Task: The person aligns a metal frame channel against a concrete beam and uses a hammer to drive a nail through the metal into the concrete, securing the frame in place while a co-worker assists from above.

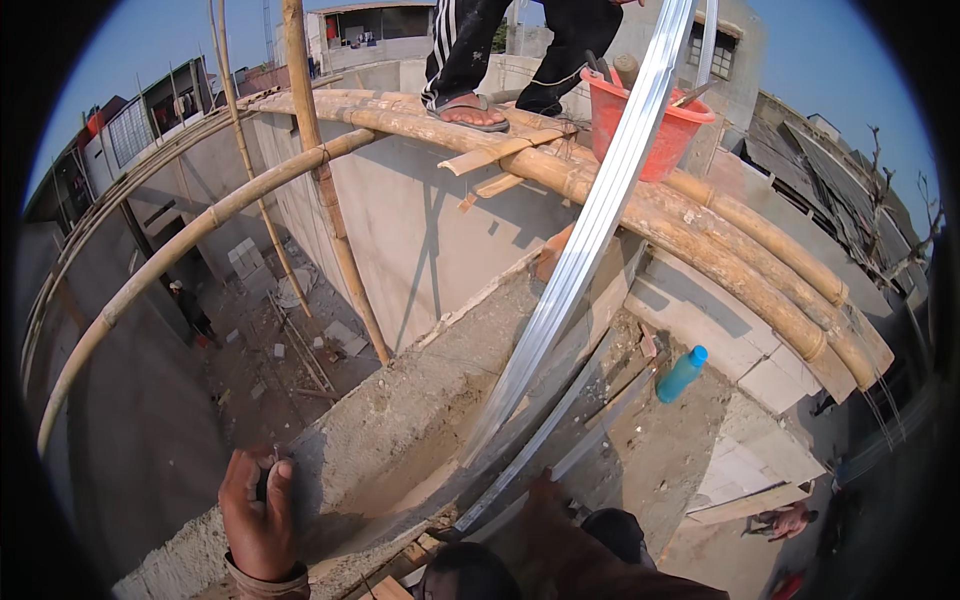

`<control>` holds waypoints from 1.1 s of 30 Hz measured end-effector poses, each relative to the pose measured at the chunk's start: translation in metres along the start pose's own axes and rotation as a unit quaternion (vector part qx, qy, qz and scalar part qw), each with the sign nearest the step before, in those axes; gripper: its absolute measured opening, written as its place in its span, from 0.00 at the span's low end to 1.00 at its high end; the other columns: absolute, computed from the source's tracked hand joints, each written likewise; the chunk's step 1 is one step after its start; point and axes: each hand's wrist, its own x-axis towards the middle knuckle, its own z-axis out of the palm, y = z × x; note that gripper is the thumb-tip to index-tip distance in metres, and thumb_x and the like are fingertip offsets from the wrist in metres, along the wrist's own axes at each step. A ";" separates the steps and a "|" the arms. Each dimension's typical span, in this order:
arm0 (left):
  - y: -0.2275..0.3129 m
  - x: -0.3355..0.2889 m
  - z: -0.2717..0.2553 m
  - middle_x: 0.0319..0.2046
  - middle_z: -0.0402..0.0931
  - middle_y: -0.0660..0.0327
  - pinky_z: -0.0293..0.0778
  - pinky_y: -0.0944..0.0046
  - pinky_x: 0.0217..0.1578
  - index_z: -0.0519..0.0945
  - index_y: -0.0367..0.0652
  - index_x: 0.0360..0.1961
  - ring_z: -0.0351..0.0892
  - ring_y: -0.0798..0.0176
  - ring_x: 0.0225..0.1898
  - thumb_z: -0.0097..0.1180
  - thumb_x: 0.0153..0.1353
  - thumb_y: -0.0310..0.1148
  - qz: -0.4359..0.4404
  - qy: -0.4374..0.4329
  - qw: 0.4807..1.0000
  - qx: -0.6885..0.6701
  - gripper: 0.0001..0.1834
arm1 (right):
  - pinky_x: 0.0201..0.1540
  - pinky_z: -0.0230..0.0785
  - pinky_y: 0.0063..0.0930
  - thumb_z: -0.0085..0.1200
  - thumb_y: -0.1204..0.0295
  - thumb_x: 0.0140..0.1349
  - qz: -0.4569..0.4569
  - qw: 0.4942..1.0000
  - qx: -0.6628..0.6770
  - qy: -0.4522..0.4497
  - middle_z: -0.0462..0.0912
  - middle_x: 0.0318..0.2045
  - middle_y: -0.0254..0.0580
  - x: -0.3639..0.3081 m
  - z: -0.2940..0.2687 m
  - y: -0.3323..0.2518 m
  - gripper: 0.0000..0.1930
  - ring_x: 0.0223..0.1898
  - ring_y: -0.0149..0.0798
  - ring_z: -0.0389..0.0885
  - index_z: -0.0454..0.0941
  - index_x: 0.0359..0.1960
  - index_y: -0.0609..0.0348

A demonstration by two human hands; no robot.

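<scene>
While the left hand (262, 510) was raised by the edge of a rough grey concrete wall top (345, 455), its thumb and forefinger were bent toward each other with a narrow gap; whether they pinched some small thing, I could not make out. The right hand (545, 498) was in shadow, just beside the lower end of a thin grey metal strip (605, 425). Its fingers were too dark to say if they gripped this strip. Between the two hands and farther forward, a long, shiny, silver ribbed metal channel (585, 245) slanted from the upper right down to the wall top. To the right of the strip stood a blue plastic bottle (680, 377). Beyond the wall top, thick yellowish bamboo poles (735, 250) carried a red plastic bucket (677, 138), partly behind the channel. On the same poles was the sandalled foot (468, 112) of another person, who wore dark trousers (462, 45) with white stripes.
</scene>
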 end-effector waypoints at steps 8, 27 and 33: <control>0.012 0.005 0.011 0.31 0.73 0.63 0.66 0.68 0.42 0.75 0.32 0.41 0.68 0.68 0.36 0.48 0.73 0.40 -0.063 -0.030 0.997 -0.032 0.17 | 0.47 0.74 0.44 0.65 0.56 0.55 0.052 0.997 0.022 0.045 0.85 0.41 0.53 -0.011 -0.024 -0.031 0.25 0.43 0.52 0.85 0.81 0.44 0.66; 0.029 0.018 0.025 0.33 0.79 0.46 0.74 0.52 0.36 0.79 0.31 0.37 0.78 0.47 0.34 0.51 0.71 0.37 0.005 -0.048 0.988 0.150 0.16 | 0.16 0.73 0.33 0.60 0.66 0.63 -0.068 0.965 0.245 0.062 0.77 0.22 0.41 0.139 -0.130 -0.212 0.13 0.16 0.37 0.78 0.72 0.37 0.63; 0.033 0.018 0.032 0.30 0.79 0.46 0.75 0.52 0.33 0.79 0.29 0.36 0.78 0.47 0.31 0.52 0.70 0.35 0.038 -0.023 0.988 0.150 0.16 | 0.15 0.72 0.33 0.59 0.67 0.64 -0.107 0.939 0.323 0.055 0.78 0.21 0.41 0.149 -0.216 -0.265 0.12 0.16 0.36 0.78 0.71 0.36 0.62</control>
